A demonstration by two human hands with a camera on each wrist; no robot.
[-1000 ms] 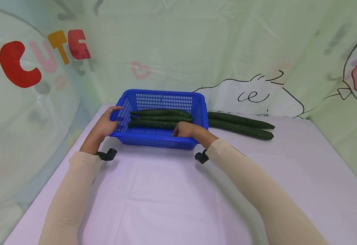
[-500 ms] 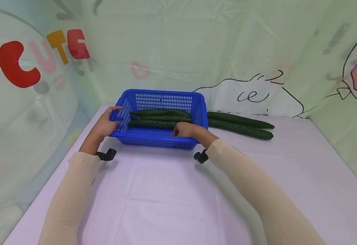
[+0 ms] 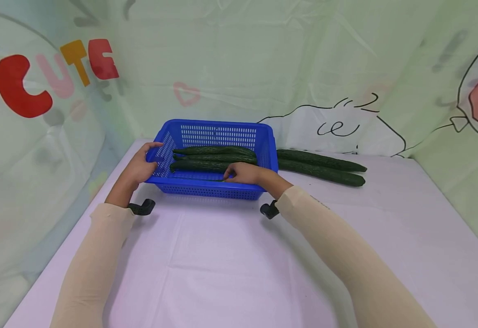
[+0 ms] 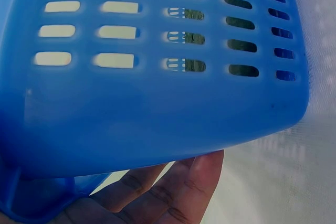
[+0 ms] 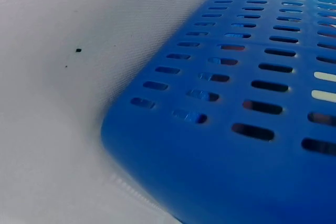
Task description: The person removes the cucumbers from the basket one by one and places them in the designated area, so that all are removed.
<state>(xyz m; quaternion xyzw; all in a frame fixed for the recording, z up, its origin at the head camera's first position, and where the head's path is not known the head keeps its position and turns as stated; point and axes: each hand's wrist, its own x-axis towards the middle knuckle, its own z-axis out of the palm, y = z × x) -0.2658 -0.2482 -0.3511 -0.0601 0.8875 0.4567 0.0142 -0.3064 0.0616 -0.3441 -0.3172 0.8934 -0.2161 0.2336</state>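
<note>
A blue plastic basket with slotted walls stands at the back of the table. Several dark green cucumbers lie side by side in it. My left hand holds the basket's left end; in the left wrist view its fingers show past the basket's edge. Inside the basket, near the front wall, my right hand has its fingers bent down onto a green cucumber, of which only a thin strip shows above the rim. The right wrist view has the slotted wall in front of that hand.
Two long cucumbers lie on the table right of the basket, close to its right wall. A pale cloth covers the table. Printed fabric hangs behind and at both sides. A dark wrist camera mount juts from each wrist.
My right hand has shifted slightly left and up in the basket, and a thin green strip now shows by its fingertips. The left hand and basket stay put.
</note>
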